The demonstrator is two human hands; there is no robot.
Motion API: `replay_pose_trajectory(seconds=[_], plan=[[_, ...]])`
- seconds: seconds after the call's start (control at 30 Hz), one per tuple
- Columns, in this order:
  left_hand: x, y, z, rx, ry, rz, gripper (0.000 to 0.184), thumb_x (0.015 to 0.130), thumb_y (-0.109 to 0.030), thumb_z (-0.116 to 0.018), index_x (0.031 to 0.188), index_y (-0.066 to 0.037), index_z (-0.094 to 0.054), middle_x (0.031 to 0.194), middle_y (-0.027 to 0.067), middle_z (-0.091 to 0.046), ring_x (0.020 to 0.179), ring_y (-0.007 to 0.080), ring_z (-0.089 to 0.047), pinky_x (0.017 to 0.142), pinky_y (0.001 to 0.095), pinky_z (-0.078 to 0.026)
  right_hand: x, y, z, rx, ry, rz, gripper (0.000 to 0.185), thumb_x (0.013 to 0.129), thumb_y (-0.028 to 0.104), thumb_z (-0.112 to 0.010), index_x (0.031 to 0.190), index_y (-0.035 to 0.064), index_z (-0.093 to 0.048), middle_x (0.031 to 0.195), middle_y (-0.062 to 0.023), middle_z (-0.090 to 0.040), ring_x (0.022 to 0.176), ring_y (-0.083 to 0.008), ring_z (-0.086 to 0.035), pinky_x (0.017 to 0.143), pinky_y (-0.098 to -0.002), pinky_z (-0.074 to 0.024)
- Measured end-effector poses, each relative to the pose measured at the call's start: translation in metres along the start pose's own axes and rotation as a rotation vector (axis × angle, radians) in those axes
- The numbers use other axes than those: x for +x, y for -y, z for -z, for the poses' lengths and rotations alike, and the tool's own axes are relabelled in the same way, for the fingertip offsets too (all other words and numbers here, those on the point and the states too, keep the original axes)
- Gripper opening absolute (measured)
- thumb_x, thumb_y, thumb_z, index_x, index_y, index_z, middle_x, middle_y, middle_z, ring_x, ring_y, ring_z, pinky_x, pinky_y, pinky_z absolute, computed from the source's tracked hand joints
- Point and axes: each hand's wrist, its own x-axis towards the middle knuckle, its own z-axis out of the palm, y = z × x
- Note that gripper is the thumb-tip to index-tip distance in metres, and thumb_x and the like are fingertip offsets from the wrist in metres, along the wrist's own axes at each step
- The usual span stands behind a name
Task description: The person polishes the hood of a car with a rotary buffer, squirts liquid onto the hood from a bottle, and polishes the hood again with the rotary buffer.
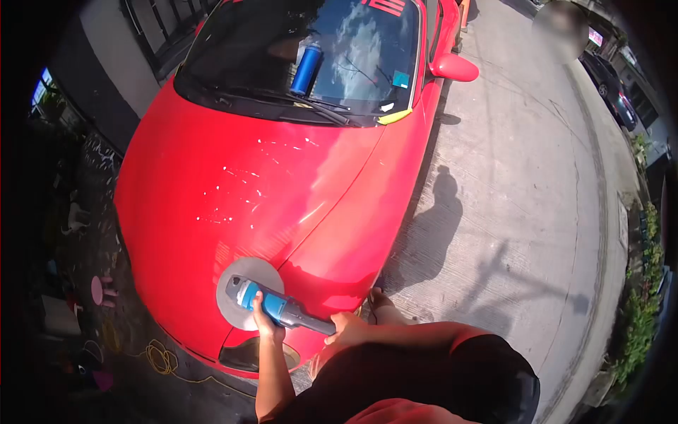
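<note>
A blue and black car polisher (277, 309) lies over the front of a red car's hood (169, 177). Its round greyish pad (236, 316) looks flat against the paint; whether it is spinning I cannot tell. My left hand (265, 318) is wrapped around the blue body just behind the head. Around the rear black handle my right hand (345, 328) is closed, with its fingers partly hidden. White spots and streaks of what looks like polish (236, 169) are scattered over the middle of the hood, beyond the pad.
On the windshield rests a blue bottle (306, 70), near the wipers (318, 106). Yellow tape (395, 117) marks the windshield corner. A coiled yellow cord (162, 358) and a pink stool (103, 291) are at lower left. Concrete pavement (508, 177) runs along the right, with a dark car (609, 88) farther off.
</note>
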Motion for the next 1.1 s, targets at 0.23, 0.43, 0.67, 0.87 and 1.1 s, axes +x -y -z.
replay_pose_trajectory(seconds=[0.23, 0.43, 0.67, 0.87, 1.1], plan=[[-0.014, 0.009, -0.107, 0.067, 0.211, 0.033, 0.071, 0.093, -0.059, -0.074, 0.138, -0.008, -0.054, 0.115, 0.0133, -0.068, 0.098, 0.0334, -0.071, 0.084, 0.0497, -0.061, -0.054, 0.005, 0.083, 0.09, -0.165, 0.031, 0.059, 0.081, 0.047, -0.087, 0.104, -0.0051, -0.071, 0.095, -0.0252, -0.075, 0.092, -0.0381, -0.076, 0.082, -0.0469, -0.0587], [-0.001, 0.035, -0.203, 0.101, 0.217, 0.157, 0.074, 0.093, -0.058, -0.076, 0.143, -0.008, -0.054, 0.121, 0.0162, -0.07, 0.107, 0.0351, -0.072, 0.098, 0.0538, -0.058, -0.105, 0.009, 0.189, 0.112, -0.231, -0.007, 0.058, 0.089, 0.048, -0.083, 0.105, -0.0061, -0.068, 0.088, -0.0226, -0.076, 0.083, -0.0356, -0.078, 0.077, -0.0464, -0.0585], [0.028, 0.062, -0.347, 0.099, 0.469, 0.218, 0.086, 0.089, -0.059, -0.08, 0.147, -0.005, -0.049, 0.128, 0.0193, -0.066, 0.115, 0.0343, -0.071, 0.1, 0.0538, -0.06, -0.139, 0.002, 0.284, 0.21, -0.414, -0.086, 0.041, 0.09, 0.031, -0.083, 0.104, -0.0031, -0.066, 0.073, -0.016, -0.068, 0.068, -0.0305, -0.072, 0.065, -0.0415, -0.0548], [0.062, 0.1, -0.444, 0.016, 0.528, 0.217, 0.075, 0.086, -0.042, -0.087, 0.136, 0.003, -0.054, 0.115, 0.0192, -0.069, 0.099, 0.0316, -0.075, 0.086, 0.0501, -0.065, -0.145, -0.013, 0.34, 0.435, -0.574, -0.182, 0.024, 0.094, 0.017, -0.077, 0.105, -0.0023, -0.066, 0.07, -0.0027, -0.062, 0.056, -0.0103, -0.061, 0.051, -0.0284, -0.0484], [0.052, 0.093, -0.4, 0.047, 0.301, 0.015, 0.068, 0.083, -0.036, -0.087, 0.129, 0.003, -0.057, 0.11, 0.0179, -0.069, 0.089, 0.0288, -0.076, 0.078, 0.0469, -0.067, -0.13, -0.015, 0.3, 0.526, -0.53, -0.155, 0.017, 0.094, 0.011, -0.075, 0.099, -0.0004, -0.063, 0.072, -0.0022, -0.062, 0.057, -0.0085, -0.06, 0.05, -0.0269, -0.0481]])
